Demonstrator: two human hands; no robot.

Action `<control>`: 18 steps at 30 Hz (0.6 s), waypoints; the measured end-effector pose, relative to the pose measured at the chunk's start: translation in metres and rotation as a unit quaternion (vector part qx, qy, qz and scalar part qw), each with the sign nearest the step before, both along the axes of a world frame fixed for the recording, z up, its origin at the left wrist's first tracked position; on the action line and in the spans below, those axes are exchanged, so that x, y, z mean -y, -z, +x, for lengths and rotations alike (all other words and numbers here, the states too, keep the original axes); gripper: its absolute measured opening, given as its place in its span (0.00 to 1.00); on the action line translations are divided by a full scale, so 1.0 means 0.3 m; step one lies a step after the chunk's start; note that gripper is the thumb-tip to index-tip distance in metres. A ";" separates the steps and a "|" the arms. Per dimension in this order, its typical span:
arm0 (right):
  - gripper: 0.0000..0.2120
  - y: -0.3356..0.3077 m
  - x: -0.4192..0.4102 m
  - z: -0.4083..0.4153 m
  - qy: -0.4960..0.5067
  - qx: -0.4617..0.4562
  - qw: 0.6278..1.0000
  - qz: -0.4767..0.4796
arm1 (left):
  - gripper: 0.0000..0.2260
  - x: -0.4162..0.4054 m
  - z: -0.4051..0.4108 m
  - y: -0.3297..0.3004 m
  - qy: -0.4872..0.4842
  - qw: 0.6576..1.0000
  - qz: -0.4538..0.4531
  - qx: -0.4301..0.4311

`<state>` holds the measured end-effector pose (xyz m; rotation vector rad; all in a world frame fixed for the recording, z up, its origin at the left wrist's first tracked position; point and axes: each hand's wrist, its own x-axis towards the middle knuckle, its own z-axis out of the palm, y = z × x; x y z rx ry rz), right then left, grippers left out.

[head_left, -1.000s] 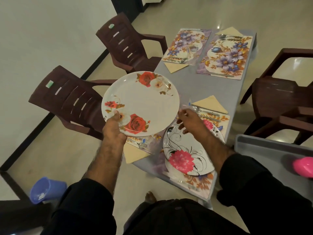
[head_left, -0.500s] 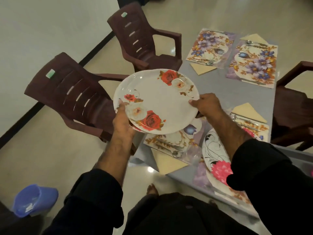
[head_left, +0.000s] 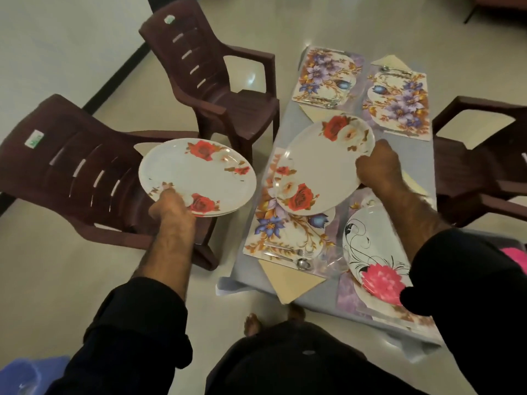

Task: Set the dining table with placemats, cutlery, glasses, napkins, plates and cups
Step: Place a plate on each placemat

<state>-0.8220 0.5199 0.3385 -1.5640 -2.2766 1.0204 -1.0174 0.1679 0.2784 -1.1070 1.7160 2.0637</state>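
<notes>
Plates now split | left hand [head_left: 171, 208] grips stack [head_left: 196, 178] | right hand [head_left: 377, 166] grips rose plate [head_left: 319, 166] over placemat [head_left: 282, 232]

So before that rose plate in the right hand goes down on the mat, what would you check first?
1. Right hand grips the white rose-patterned plate by its rim: ok.
2. Plate is above the near-left floral placemat: ok.
3. Middle of that placemat is free of other things: ok.
4. Fork and spoon lie at the placemat's near edge, out of the plate's way: ok.
5. Left hand holds the remaining stack of rose plates securely: ok, though it hangs beside the table.
6. Plate is level: not ok, it is tilted.
</notes>
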 end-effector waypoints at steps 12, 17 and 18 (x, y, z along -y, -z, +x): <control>0.23 0.375 0.045 0.013 0.008 0.049 0.988 -0.146 | 0.17 -0.030 0.010 -0.035 -0.057 0.996 -0.063 0.015; 0.17 0.517 -0.020 0.062 0.003 0.053 0.959 -0.277 | 0.14 -0.046 0.046 -0.024 -0.071 0.997 -0.034 -0.016; 0.15 0.532 -0.028 0.068 0.012 0.049 0.952 -0.301 | 0.13 -0.045 0.056 -0.028 -0.072 0.996 -0.042 -0.023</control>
